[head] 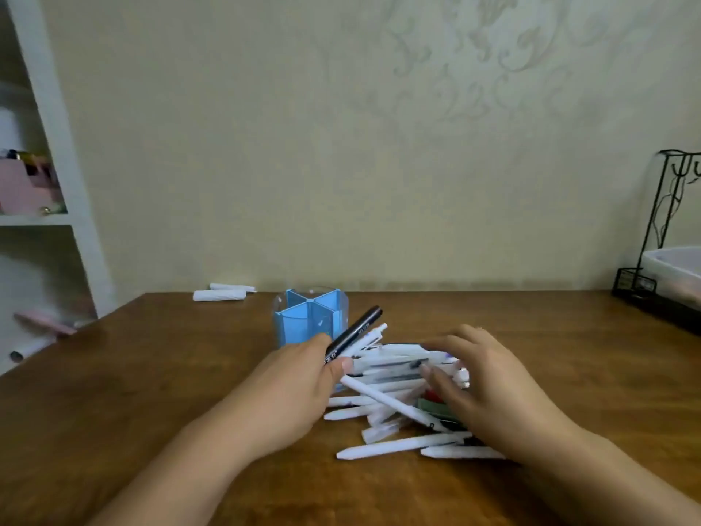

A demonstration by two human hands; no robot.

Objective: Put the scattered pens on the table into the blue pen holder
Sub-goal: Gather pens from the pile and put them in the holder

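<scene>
Toward the far edge of the tabletop point(151, 373) I see the blue pen holder point(309, 317) standing upright. Just in front, my left hand point(299, 389) grips a black pen point(354, 334) tilted toward the holder, plus a white one. Right of it, my right hand point(489, 385) hovers open-fingered over the pile of pens point(394, 411).

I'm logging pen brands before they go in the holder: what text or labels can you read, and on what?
Black pen in the left hand: white print on the barrel, too blurred to read.
White pen: small dark mark near its tip, unreadable.
Blue pen holder: no text seen.
</scene>
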